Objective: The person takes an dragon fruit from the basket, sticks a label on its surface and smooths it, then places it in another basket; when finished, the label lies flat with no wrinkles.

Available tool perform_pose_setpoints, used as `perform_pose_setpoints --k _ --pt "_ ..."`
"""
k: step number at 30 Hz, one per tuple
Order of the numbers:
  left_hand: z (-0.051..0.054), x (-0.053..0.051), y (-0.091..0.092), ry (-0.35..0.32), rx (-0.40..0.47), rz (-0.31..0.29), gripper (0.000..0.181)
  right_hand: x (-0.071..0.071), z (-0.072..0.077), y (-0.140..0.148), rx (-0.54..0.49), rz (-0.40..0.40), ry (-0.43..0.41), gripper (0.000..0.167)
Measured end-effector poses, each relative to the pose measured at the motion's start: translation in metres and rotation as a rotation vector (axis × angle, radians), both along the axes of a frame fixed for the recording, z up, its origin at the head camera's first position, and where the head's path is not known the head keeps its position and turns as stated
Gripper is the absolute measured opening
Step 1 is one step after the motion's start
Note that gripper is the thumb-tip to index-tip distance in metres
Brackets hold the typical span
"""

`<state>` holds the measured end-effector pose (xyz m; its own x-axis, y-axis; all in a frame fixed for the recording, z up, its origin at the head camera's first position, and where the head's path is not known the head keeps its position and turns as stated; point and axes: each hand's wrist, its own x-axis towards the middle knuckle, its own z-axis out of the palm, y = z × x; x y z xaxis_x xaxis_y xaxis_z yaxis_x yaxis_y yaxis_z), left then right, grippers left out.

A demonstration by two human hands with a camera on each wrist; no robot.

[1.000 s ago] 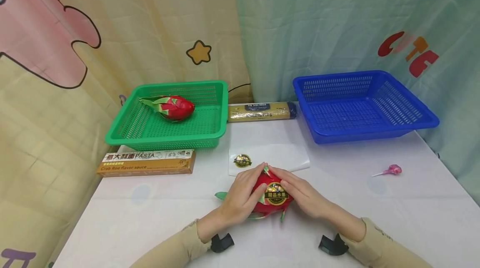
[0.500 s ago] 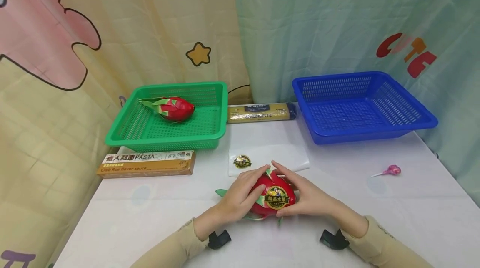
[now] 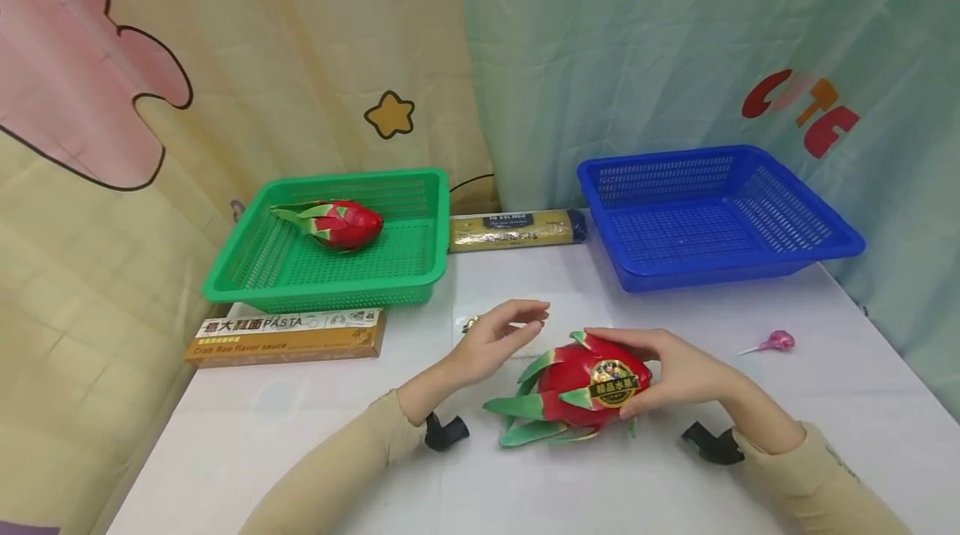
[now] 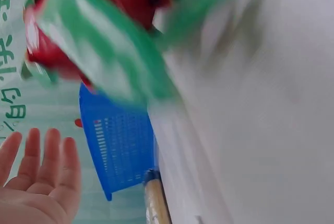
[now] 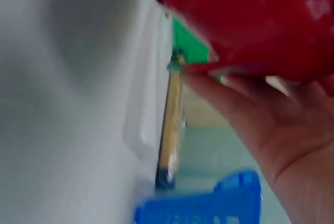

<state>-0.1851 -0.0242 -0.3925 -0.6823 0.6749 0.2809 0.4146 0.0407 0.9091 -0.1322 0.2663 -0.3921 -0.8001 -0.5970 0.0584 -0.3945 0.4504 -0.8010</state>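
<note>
My right hand (image 3: pixel 682 372) grips a red dragon fruit (image 3: pixel 577 385) by its right end, thumb on the near side and fingers over the far side. Green leaf tips point left from the fruit, and a round black-and-gold sticker (image 3: pixel 613 383) faces up. In the right wrist view the dragon fruit (image 5: pixel 261 20) looks raised off the table, with the palm partly hidden behind it. Left of the fruit and apart from it is my left hand (image 3: pixel 483 347), fingers loosely extended and holding nothing. The left wrist view shows the same spread fingers (image 4: pixel 49 164).
At the back left, a green basket (image 3: pixel 337 299) contains another dragon fruit (image 3: pixel 348 225). A blue basket (image 3: pixel 720 268) stands back right. Between them lies a pasta packet (image 3: pixel 517 231). A pasta box (image 3: pixel 285 337), a lollipop (image 3: pixel 778 341) and a flat white bag (image 3: pixel 577 310) rest on the table.
My left hand has let go of the dragon fruit and drawn up and away. The right hand has gripped the fruit and carried it to the right. The head view has shifted slightly.
</note>
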Motion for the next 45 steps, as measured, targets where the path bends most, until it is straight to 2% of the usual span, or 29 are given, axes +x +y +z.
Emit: perform_pose_setpoints --k 3,6,8,10,12,14,17,19,22,25,27,31,38,45 --pt "0.007 -0.021 0.010 -0.153 0.066 0.049 0.031 -0.005 0.013 0.027 -0.112 0.065 0.012 0.088" --pt "0.011 -0.043 0.024 -0.287 0.089 0.112 0.030 -0.014 0.030 0.054 -0.321 0.142 0.015 0.089" --pt "0.012 -0.056 0.036 -0.355 0.081 0.141 0.030 -0.022 0.042 0.069 -0.469 0.148 0.025 0.088" --pt "0.012 -0.065 0.049 -0.395 0.057 0.150 0.030 -0.030 0.056 0.081 -0.585 0.060 0.038 0.086" --pt "0.011 -0.070 0.064 -0.412 0.035 0.146 0.031 -0.038 0.068 0.090 -0.669 -0.082 0.044 0.082" --pt "0.009 -0.073 0.078 -0.403 0.022 0.137 0.034 -0.048 0.078 0.096 -0.709 -0.246 0.033 0.079" --pt "0.005 -0.073 0.099 -0.381 0.021 0.147 0.035 -0.066 0.085 0.103 -0.658 -0.478 -0.003 0.075" --pt "0.002 -0.073 0.111 -0.388 0.030 0.162 0.035 -0.079 0.084 0.107 -0.552 -0.592 -0.015 0.073" --pt "-0.001 -0.071 0.126 -0.431 0.059 0.190 0.033 -0.096 0.075 0.112 -0.350 -0.707 -0.012 0.074" --pt "-0.003 -0.070 0.137 -0.455 0.097 0.232 0.031 -0.109 0.062 0.117 -0.175 -0.753 -0.011 0.079" --pt "-0.004 -0.070 0.142 -0.455 0.114 0.262 0.030 -0.116 0.054 0.120 -0.094 -0.756 -0.034 0.085" --pt "-0.005 -0.071 0.146 -0.460 0.132 0.295 0.027 -0.127 0.045 0.123 0.010 -0.700 -0.123 0.097" --pt "-0.007 -0.073 0.148 -0.463 0.144 0.308 0.027 -0.139 0.046 0.127 0.021 -0.613 -0.256 0.101" --pt "-0.008 -0.071 0.149 -0.464 0.139 0.305 0.027 -0.141 0.042 0.133 0.063 -0.576 -0.302 0.102"
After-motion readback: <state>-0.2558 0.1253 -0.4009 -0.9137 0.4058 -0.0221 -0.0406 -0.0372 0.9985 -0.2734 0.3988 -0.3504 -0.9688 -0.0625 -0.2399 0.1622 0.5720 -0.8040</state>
